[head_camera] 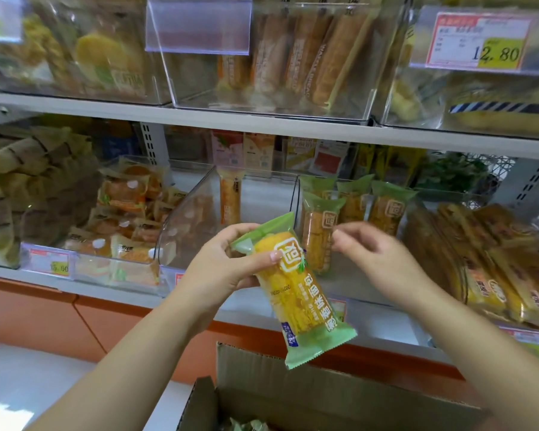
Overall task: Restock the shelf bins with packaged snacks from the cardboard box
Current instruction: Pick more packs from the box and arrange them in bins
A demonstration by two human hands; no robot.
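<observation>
My left hand grips a green-and-yellow snack packet near its top end, and the packet hangs tilted above the open cardboard box. My right hand hovers just right of the packet with fingers loosely curled and nothing in it. Behind it stands a clear shelf bin with several matching green packets upright inside. More green wrappers show at the bottom of the box.
Left of that bin, a clear bin holds one orange packet. Further bins of wrapped pastries fill the lower shelf's left and right. The upper shelf carries bread-stick bins and a 12.80 price tag.
</observation>
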